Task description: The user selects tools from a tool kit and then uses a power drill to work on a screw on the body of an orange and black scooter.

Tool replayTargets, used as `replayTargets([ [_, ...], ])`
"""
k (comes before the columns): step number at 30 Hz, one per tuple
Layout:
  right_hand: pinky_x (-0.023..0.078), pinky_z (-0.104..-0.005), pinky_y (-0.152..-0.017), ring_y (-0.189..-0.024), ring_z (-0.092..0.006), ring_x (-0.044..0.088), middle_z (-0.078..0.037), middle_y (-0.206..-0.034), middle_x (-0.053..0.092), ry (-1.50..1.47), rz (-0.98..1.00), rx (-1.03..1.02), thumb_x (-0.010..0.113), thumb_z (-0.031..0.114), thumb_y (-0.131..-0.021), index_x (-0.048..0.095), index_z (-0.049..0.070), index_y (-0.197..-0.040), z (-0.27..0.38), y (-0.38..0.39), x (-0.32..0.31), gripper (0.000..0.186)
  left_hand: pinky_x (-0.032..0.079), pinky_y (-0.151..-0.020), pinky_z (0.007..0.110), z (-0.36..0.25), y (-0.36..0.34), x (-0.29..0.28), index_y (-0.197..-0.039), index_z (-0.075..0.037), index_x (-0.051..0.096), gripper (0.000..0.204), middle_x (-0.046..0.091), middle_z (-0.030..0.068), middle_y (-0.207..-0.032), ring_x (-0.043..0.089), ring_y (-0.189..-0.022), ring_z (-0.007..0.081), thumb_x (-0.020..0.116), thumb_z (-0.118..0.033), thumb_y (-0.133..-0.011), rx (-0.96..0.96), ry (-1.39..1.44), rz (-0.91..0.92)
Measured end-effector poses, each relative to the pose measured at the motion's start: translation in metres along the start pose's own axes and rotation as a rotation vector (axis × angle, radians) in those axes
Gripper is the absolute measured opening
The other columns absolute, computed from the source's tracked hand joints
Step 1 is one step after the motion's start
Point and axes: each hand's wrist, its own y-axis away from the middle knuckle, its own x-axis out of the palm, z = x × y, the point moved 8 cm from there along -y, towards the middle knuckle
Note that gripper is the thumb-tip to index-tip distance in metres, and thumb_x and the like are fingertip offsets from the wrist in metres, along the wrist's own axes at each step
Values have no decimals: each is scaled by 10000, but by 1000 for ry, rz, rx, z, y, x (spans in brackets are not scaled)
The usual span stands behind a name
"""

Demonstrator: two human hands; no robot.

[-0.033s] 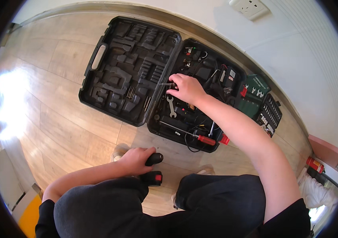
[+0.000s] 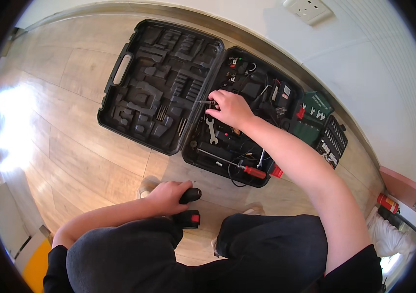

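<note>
An open black tool case [image 2: 120, 78] lies on the wooden floor. Its left half is empty moulded foam; its right half [image 2: 247, 90] holds tools. My right hand [image 2: 230, 108] reaches over the case's middle and pinches a small thin metal bit [image 2: 205, 102] at the hinge line. Just below that hand lies a silver wrench [image 2: 211, 131]. My left hand [image 2: 166, 195] rests near my knees, closed around the handle of a black power tool [image 2: 189, 196] with a red-marked base [image 2: 188, 218].
A red-handled screwdriver [image 2: 253, 172] and a black cable lie at the case's near edge. A green wrench box [image 2: 311, 113] and a black socket rack [image 2: 333, 141] sit to the case's right. A wall outlet [image 2: 310, 10] is above, and a red object [image 2: 387, 202] at far right.
</note>
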Motion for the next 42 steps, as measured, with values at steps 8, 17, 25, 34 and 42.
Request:
replayTargets([
  [8,570,-422,-697,-806,-301,696,-80,-927,653,32,73,-94,735,283,-844,623,98,-971,-1,-2,-7,250,525,-725,521,-2,3,-2,-1055,-83,548,359,674,185,-853,669,-849,430,759,-214,-795,2,-5,-17],
  [17,568,-444,-690,-808,-336,693,-93,-953,667,70,74,-125,690,259,-894,629,104,-998,-6,7,-23,197,528,-726,516,-4,2,0,-1052,-88,548,349,675,183,-861,671,-851,427,756,-213,-801,-9,-16,-11],
  [25,580,-447,-668,-790,-329,707,-79,-915,675,277,392,-256,740,248,-840,646,149,-1049,-17,48,-20,250,532,-745,530,-5,-1,5,-1075,-91,542,360,687,182,-853,675,-867,423,745,-246,-821,-29,-39,37],
  [34,548,-420,-616,-738,-299,681,-74,-931,621,289,338,-319,772,237,-810,631,116,-951,-25,89,-50,233,535,-747,527,-10,-4,8,-1090,-89,537,377,684,185,-871,676,-873,417,747,-254,-824,-19,-65,53],
  [42,519,-407,-594,-721,-292,653,-61,-831,590,255,358,-387,770,187,-794,626,78,-791,-29,91,-50,181,534,-746,527,-12,-4,8,-1086,-88,537,373,683,186,-864,674,-873,418,747,-254,-825,-22,-52,51],
])
